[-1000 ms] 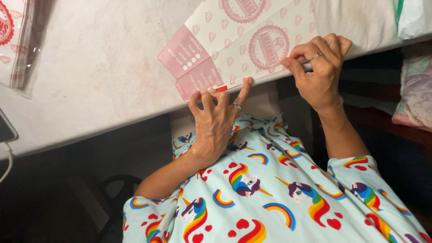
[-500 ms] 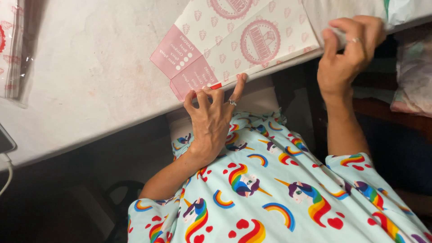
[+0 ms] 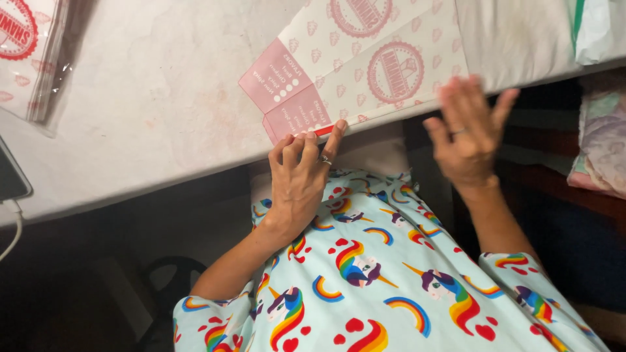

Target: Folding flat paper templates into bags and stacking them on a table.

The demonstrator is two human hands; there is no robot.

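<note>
At the near edge of the white worktop (image 3: 130, 98): flat, unfolded paper carton blank (image 3: 365, 65), pale with pink stamp motifs, lying printed side up and partly overhanging the edge; two pink end flaps (image 3: 283, 98) turned toward the camera, the nearer one creased but not yet folded over. Left hand (image 3: 300, 182) held below the edge, fingers (image 3: 336, 133) close together and slightly curled, tips pressing against the lower pink flap and its red strip; ring on one finger. Right hand (image 3: 469, 140) raised off the blank, blurred by motion, fingers spread apart and holding nothing; ring visible; hanging just below the overhanging long side, not touching it as far as can be told. Judged state of work: blank laid out and steadied, one corner pinned; no side wall raised, no flap tucked, no closed box form anywhere in view; most of the folding apparently left. At far left, stack of similar printed sheets in a clear plastic wrapper (image 3: 29, 52); dark device with white cable (image 3: 10, 189) at the left margin; folded cloth (image 3: 603, 143) at right; unicorn-patterned garment (image 3: 391, 287) filling the lower field.
</note>
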